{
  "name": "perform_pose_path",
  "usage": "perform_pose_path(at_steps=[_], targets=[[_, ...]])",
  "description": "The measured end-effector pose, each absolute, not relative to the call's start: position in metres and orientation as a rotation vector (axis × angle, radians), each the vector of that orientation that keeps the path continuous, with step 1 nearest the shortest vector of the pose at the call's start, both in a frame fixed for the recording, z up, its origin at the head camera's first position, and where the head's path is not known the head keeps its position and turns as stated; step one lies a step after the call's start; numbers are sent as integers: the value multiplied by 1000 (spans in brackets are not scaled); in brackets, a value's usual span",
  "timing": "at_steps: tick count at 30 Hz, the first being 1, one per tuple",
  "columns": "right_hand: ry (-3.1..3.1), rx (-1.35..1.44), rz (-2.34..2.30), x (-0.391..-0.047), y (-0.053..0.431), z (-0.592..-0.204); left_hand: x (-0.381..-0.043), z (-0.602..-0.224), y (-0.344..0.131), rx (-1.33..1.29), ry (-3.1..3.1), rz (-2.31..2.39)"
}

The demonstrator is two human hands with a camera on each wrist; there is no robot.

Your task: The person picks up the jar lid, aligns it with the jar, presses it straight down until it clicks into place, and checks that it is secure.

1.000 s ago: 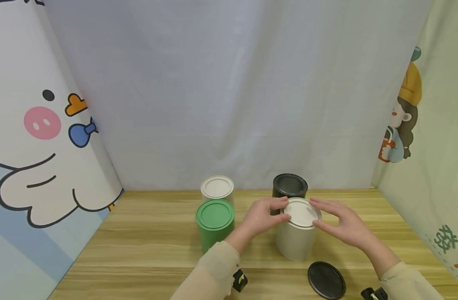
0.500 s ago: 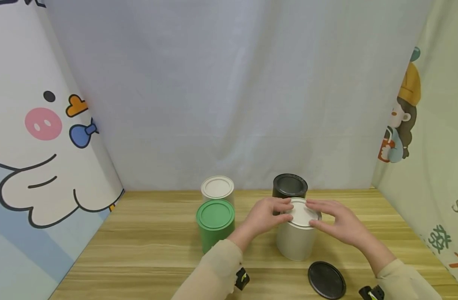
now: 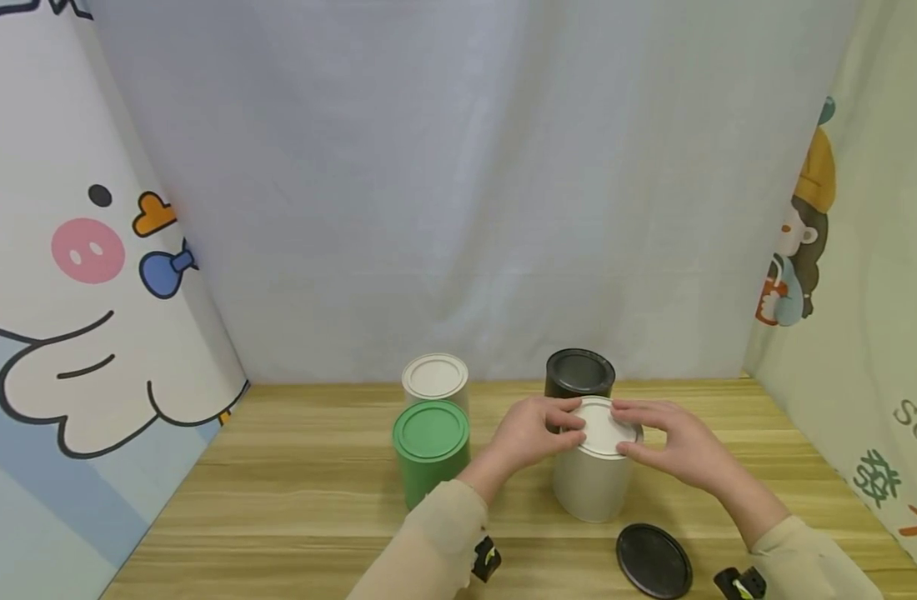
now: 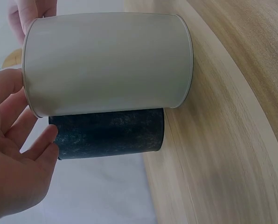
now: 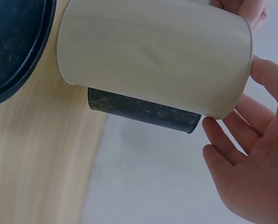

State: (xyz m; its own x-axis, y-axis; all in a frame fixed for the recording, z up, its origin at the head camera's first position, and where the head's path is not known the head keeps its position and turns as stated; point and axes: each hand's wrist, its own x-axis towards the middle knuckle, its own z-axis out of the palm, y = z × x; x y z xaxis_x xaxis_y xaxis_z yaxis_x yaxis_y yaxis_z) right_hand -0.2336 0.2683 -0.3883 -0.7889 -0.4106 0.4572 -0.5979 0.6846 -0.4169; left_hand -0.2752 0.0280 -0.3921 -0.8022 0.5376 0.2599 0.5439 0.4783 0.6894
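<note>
A white can [image 3: 589,492] with a white lid [image 3: 607,430] on top stands upright on the table, right of centre. My left hand [image 3: 529,433] touches the lid's left edge with its thumb and fingertips. From the opposite side, my right hand [image 3: 676,442] rests its fingertips on the lid's right part. In the left wrist view, the left hand [image 4: 20,149] lies at the can's top rim, its fingers gently bent. The right wrist view shows the right hand [image 5: 258,149] in a similar pose, palm off the can. Directly behind stands a black can [image 3: 578,372], partly hidden.
To the left, a green can [image 3: 432,450] stands in front of another white can [image 3: 435,377]. A loose black lid [image 3: 653,560] lies flat on the wooden table [image 3: 278,500], near the right forearm. Grey cloth [image 3: 458,208] hangs behind, with printed sheets on both sides.
Both hands have shifted slightly inward over the white lid, the fingertips now closer together. The cans and the loose black lid stay where they were.
</note>
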Motion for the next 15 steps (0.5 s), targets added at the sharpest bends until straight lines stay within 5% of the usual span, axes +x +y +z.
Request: perform_pose_path(at_steps=[15], targets=[[-2725,797,803,-232,264,-374,-276,-390,28,-962,-2747,-1210]])
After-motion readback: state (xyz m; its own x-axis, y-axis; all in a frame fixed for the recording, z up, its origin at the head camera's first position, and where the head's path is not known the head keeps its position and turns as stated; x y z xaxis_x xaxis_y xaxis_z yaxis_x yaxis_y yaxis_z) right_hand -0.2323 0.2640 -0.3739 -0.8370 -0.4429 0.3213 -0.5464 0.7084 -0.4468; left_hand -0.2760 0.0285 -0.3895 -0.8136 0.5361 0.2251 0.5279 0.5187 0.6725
